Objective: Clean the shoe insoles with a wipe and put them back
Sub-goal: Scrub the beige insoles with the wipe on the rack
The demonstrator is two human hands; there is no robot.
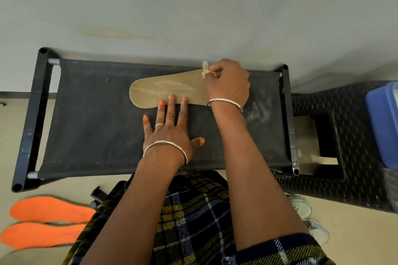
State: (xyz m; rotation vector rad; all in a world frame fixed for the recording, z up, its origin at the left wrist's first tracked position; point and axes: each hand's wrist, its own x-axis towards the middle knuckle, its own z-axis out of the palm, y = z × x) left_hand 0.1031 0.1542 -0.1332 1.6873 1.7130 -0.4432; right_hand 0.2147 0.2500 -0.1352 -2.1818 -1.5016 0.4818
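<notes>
Single view, from a wide-angle camera worn on the person's head, facing forward and steeply down. The dark fabric surface [97, 118] fills the middle of the frame, seen from close above, its straight edges bowed by the lens. Both forearms enter from the bottom edge; the left hand [170, 132] lies near centre and the right hand [228, 84], pinching a wipe [205, 70], lies just beyond it, up-frame. The pale wall [193, 6] takes the top third. The floor [355, 232] and the person's checked clothing [193, 221] occupy the bottom, nearest the lens.
</notes>
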